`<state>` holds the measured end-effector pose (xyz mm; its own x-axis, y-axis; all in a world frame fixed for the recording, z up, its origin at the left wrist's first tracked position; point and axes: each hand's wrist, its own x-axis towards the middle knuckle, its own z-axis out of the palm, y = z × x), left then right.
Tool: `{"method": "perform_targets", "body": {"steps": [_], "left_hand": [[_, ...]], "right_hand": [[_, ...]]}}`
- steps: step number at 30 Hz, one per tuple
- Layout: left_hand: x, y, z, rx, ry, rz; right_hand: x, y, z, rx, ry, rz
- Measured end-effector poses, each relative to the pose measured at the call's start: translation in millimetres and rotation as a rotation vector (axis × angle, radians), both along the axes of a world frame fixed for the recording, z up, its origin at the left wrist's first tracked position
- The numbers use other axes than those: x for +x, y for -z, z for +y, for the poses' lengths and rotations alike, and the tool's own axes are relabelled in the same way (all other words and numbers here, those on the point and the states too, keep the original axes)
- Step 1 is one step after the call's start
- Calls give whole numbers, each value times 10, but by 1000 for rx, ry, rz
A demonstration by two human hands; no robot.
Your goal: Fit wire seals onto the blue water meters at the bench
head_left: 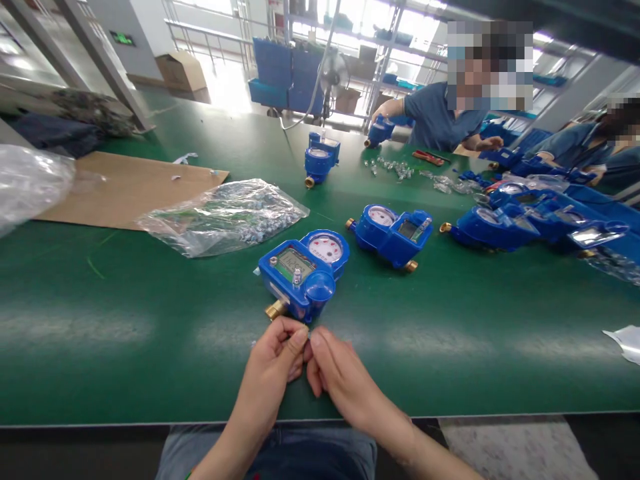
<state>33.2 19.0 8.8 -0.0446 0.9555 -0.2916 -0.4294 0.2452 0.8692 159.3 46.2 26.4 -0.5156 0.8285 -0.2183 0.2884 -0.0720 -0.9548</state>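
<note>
My left hand (281, 350) and my right hand (333, 363) meet fingertip to fingertip just in front of a blue water meter (300, 270). Both are closed in a pinch. Something tiny and pale shows between the fingertips, too small to name. The meter lies face up, with a round white dial, a grey display and a brass fitting (275, 310) towards me. A small clear piece (297, 276) stands on its top by the display. Behind it lies a clear plastic bag (235, 217) holding many small parts.
More blue meters stand right (393, 233), far (320, 159) and in a group (495, 227). Small clear parts (395, 167) and red-handled pliers (430, 158) lie farther back. Cardboard (125, 187) is at left. A co-worker (435, 113) holds a meter across the green table (150, 347).
</note>
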Motion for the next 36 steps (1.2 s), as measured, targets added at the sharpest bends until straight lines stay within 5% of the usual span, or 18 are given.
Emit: {"method": "perform_targets", "body": {"steps": [2,4,9,13,17,20,23,26,36], "left_hand": [[-24,-12,16,8,-4,-49],[-30,-14,29,17,-10,-75],[-8,9,45,36,-16,-89],[-59,43,38,55,40,-84],[-182,66,-5,95,34,-33],[-266,75,-48,106,4,4],[-339,88,-92,104,-11,31],[-443,103,-154,100,-33,69],[-851,75,-388,82,-92,192]], "right_hand": [[5,12,-16,332,-23,-289],[1,35,-19,466,-64,-402],[43,-26,65,297,-183,-296],[277,-342,306,431,-303,-500],[484,-780,684,887,-28,-637],[388,-984,1001,1140,-178,-674],[122,-1016,1306,1155,-534,-682],[-136,-965,1514,1102,-738,-619],[-253,-959,1263,897,-537,-621]]}}
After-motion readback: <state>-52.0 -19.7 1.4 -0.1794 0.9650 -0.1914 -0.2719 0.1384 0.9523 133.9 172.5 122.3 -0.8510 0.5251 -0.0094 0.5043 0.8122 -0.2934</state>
